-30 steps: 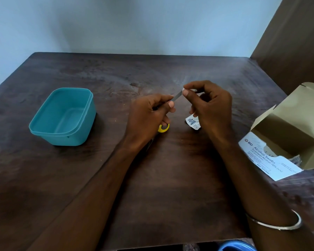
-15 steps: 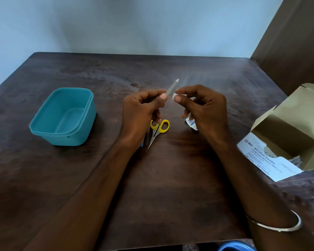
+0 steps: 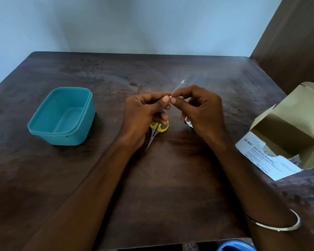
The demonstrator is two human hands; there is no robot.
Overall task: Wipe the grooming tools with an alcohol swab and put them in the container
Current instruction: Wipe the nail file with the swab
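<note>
Far left on the bench sits my teal container, lid off, nothing visible inside, well apart from the work. Moving right, my left hand has its fingers curled round the handle end of a slim metal tool, likely a nail file, with a bit of blue handle showing under the fingers; the blade points up and away. Beneath that hand the yellow-handled scissors lie flat on the bench, untouched. Next, my right hand pinches a small white alcohol swab against the base of the blade, thumb and forefinger closed on it, right against the left thumb. A torn swab wrapper peeks out under that hand. Far right is the open swab box.

I judge I'm mid-wipe on the first tool. Next I'd draw the swab toward the tip, keeping the pinch light near the point, then carry the file left into the container and pick up the scissors.
</note>
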